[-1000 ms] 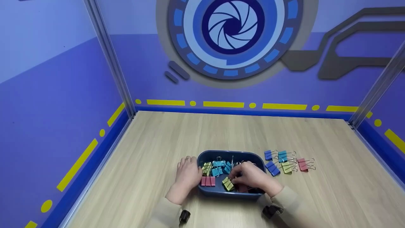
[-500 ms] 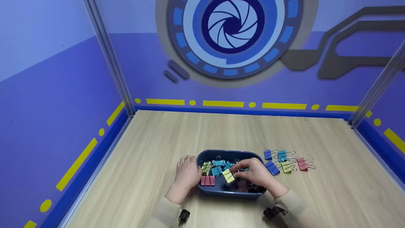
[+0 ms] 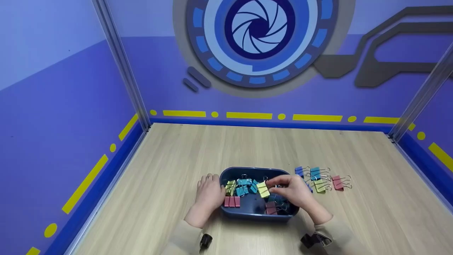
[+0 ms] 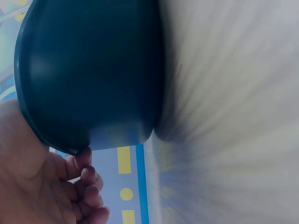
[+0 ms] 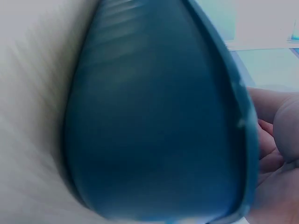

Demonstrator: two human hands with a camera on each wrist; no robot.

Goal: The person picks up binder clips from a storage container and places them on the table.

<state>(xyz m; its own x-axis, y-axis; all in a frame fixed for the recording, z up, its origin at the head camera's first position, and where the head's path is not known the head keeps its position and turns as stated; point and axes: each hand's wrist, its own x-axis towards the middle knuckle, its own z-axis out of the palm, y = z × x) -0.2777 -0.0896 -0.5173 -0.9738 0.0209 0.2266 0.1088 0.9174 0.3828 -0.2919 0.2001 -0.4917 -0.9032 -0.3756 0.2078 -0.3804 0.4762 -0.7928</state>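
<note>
In the head view my right hand (image 3: 292, 189) pinches a yellow binder clip (image 3: 263, 190) by its wire handles, over the dark blue plastic box (image 3: 256, 216). My left hand (image 3: 211, 191) holds the box's left end. In the left wrist view its fingers (image 4: 91, 191) curl beside the box's rim, and its thumb is hidden. Inside the box lie several blue binder clips (image 3: 242, 187), yellow-green ones (image 3: 230, 188) at the left, a pink one (image 3: 232, 202) at the front left, and a darker red one (image 3: 271, 208). In the right wrist view the box wall hides the held clip.
On the table right of the box lie several binder clips: a teal one (image 3: 315, 173), a yellow one (image 3: 320, 186), a pink one (image 3: 338, 182) and blue ones (image 3: 299, 171), one partly behind my right hand. Purple-blue panels (image 3: 152, 74) bound the wooden table (image 3: 184, 148).
My right hand has lifted the yellow binder clip from the box's floor and moved it right and farther back. The darker red clip now shows more fully. My left hand stays put.
</note>
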